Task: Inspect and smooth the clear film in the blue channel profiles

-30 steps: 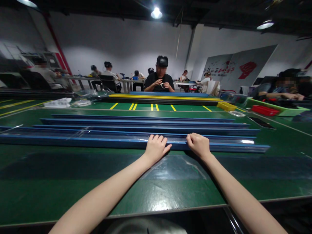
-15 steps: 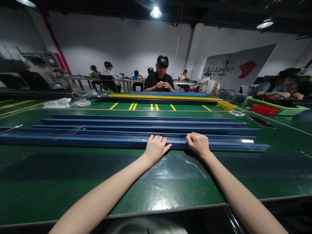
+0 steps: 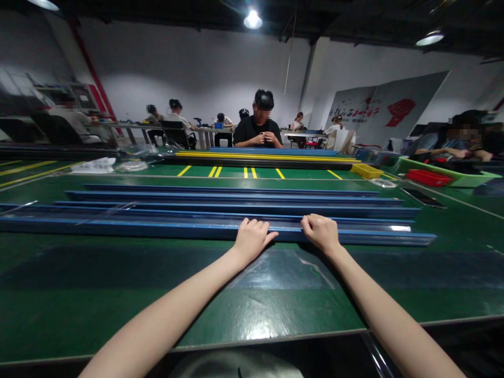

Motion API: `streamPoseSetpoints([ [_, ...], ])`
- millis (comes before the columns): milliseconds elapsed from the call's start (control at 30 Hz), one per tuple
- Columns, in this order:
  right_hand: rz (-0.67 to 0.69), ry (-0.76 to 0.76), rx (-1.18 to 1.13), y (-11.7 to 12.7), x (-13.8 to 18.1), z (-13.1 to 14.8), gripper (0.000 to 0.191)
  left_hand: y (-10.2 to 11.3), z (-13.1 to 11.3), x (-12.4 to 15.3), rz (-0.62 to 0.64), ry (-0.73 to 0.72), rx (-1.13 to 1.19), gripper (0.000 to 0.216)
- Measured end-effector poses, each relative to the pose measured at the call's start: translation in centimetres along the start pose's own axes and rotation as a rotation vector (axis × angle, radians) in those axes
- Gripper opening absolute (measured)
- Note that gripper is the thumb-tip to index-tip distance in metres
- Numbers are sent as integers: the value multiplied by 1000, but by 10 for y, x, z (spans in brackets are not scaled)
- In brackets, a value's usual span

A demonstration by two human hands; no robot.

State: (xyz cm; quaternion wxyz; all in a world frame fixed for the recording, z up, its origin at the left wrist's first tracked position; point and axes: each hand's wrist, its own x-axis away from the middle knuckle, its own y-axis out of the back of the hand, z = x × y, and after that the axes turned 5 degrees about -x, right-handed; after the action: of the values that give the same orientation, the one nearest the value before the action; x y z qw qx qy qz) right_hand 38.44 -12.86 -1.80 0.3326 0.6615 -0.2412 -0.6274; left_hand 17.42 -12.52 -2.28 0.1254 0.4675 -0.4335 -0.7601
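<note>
A long blue channel rail point(image 3: 366, 236) lies crosswise in front of me, its open side up, with clear plastic showing inside its trough. My left hand point(image 3: 254, 239) rests over its near wall, fingers curled into the trough and thumb stretched to the right. A short gap to the right, my right hand point(image 3: 321, 231) is closed like a fist above the same rail. Its fingertips are hidden, so what they pinch, if anything, cannot be made out. More blue rails point(image 3: 236, 199) lie parallel just behind.
A clear plastic sheet point(image 3: 137, 268) lies along the green table point(image 3: 252, 310). Farther back are yellow rails point(image 3: 268, 156), a yellow tray point(image 3: 366, 171), a red tray point(image 3: 427, 177), a green bin point(image 3: 472, 179) and a phone point(image 3: 423, 197). A co-worker point(image 3: 258, 126) sits opposite; others sit beyond.
Both hands keep nearly the same place and shape. At the left, the glints on the clear plastic in the rail have shifted slightly. The co-worker opposite has moved their hands a little.
</note>
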Motion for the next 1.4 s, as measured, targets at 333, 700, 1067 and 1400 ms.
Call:
streamPoseSetpoints([
  [333, 7, -11, -6, 1, 0, 0, 41, -1, 1, -1, 12, 11, 3, 33],
  [700, -26, 13, 5, -1, 0, -1, 40, 0, 2, -2, 37, 18, 20, 34],
  [1067, -88, 112, -17, -5, 1, -7, 41, 0, 1, 2, -17, -30, -23, 30],
  [1400, -83, 30, 57, 3, 5, -34, 41, 2, 1, 1, -38, -104, -31, 26],
])
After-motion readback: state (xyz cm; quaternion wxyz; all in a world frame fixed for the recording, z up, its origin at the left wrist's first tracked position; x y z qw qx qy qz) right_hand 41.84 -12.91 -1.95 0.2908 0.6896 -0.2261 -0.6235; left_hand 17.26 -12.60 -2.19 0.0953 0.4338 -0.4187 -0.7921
